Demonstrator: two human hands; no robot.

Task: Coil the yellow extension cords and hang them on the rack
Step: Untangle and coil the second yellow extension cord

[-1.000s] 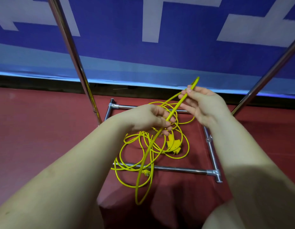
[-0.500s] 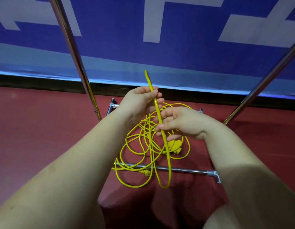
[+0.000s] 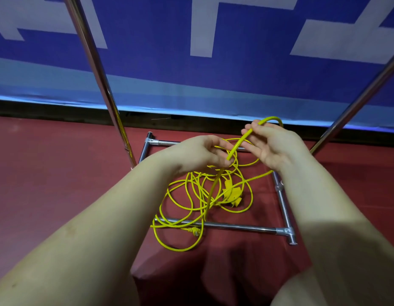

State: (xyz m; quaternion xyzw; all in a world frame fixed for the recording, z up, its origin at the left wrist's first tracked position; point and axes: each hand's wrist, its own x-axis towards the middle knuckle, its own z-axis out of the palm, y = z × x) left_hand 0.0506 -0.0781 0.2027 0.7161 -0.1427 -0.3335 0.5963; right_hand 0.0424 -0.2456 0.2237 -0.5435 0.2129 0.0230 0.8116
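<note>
A yellow extension cord (image 3: 187, 195) lies in loose tangled loops on the red floor inside the base of a chrome rack (image 3: 235, 227), with its yellow socket block (image 3: 232, 193) among the loops and a plug (image 3: 195, 231) by the front bar. My left hand (image 3: 202, 154) pinches a raised strand of the cord at its fingertips. That strand runs up to my right hand (image 3: 271, 149), arches over its fingertips and drops behind the hand. The right hand's fingers are fairly straight, palm turned toward me, thumb and forefinger at the strand.
Two slanted chrome uprights of the rack rise at left (image 3: 99, 80) and right (image 3: 357, 102). A blue and white banner (image 3: 213, 62) covers the wall behind. My knee (image 3: 324, 290) shows at the bottom right.
The raised strand swung from upright in the left hand to slanting right. My right hand moved up and right with it; my left hand dropped lower. The loop hanging below shortened.
</note>
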